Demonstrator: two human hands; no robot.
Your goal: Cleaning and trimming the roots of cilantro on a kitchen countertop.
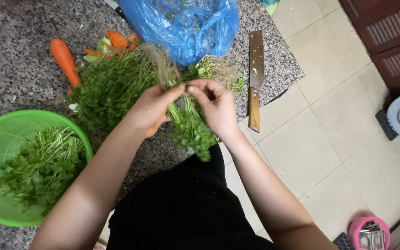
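Head view: both hands work one small bunch of leafy green coriander sprigs [188,122].
Left hand [151,111]: fingers pinch the stems near the pale roots.
Right hand [216,109]: fingertips [195,90] nip the same stems beside the left thumb.
Axis: roots point away, leaves hang toward the body below the fingers.
Done: round green plastic colander [5,125], left of the fingers, holds cleaned sprigs.
Left: large heap of uncleaned coriander [109,88] beyond the left fingers.
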